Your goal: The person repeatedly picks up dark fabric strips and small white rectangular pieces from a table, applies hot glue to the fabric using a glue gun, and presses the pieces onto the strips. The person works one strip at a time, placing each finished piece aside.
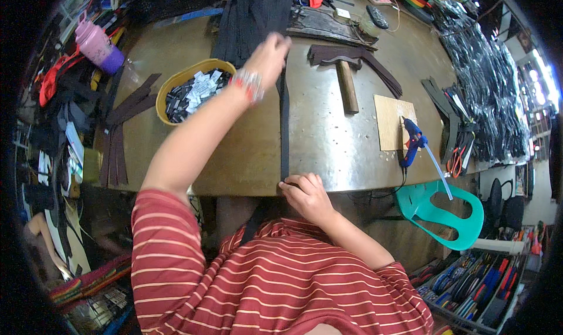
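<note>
Black and narrow, the long flat strap (284,130) runs straight across the dull metal-topped worktable (328,135), from the near edge toward the heap of dark cloth (246,15) at the far side. My right hand (306,193) pinches its near end at the table's rim, fingertips closed on the strip and pressing it down. My left hand (268,59), arm stretched out, rests on the far stretch of the same strap with the fingers curled over it; I cannot tell whether they grip it or only lay on top.

I judge this to be the laying-out step: the strap is pulled taut and flat between my two hands. The next move, as I read it, calls for keeping both ends steady so the strip stays straight and does not twist.

Just beside my left wrist sits a round yellow bowl (176,80) of small black and white tags. To the right of the strap lie a wooden-handled hammer (346,80), a square of thin brown board (390,121) and a blue glue gun (413,141), all apart from the strap. A teal plastic chair (446,212) stands below the table's edge.
</note>
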A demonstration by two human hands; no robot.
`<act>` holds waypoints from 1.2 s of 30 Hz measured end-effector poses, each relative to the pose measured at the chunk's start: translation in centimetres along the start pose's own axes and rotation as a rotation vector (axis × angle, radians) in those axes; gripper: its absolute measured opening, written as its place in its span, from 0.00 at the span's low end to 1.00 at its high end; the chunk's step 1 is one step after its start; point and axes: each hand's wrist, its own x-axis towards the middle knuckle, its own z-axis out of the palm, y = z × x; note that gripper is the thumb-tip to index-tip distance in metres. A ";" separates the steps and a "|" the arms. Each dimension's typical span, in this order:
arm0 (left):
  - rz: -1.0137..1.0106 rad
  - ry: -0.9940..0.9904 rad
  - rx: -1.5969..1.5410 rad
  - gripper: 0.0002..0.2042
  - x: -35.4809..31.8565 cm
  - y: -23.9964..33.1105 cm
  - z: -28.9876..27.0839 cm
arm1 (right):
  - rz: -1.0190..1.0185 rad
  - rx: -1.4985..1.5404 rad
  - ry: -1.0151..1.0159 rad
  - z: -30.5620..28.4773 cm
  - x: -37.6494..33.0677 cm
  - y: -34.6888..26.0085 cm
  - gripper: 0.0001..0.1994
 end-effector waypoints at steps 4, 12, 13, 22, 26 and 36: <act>0.165 -0.460 0.076 0.33 -10.0 3.4 0.3 | 0.059 0.111 -0.009 -0.5 0.1 0.1 0.10; 0.042 -0.301 0.102 0.35 -13.0 3.8 1.5 | 0.233 0.325 -0.195 -2.6 0.1 2.0 0.08; 0.024 -0.329 0.089 0.35 -13.0 3.8 1.5 | 0.501 0.362 0.010 -3.8 -0.9 3.0 0.12; 0.059 -0.276 0.089 0.35 -13.3 3.6 1.8 | 0.991 -0.454 0.349 -16.9 -7.1 21.1 0.24; 0.054 -0.291 0.098 0.36 -13.4 3.5 1.9 | 1.124 -0.806 -0.309 -22.6 3.1 17.9 0.22; 0.017 -0.278 0.038 0.49 -13.4 3.5 2.0 | 0.394 -0.185 -0.237 -8.3 7.7 6.5 0.17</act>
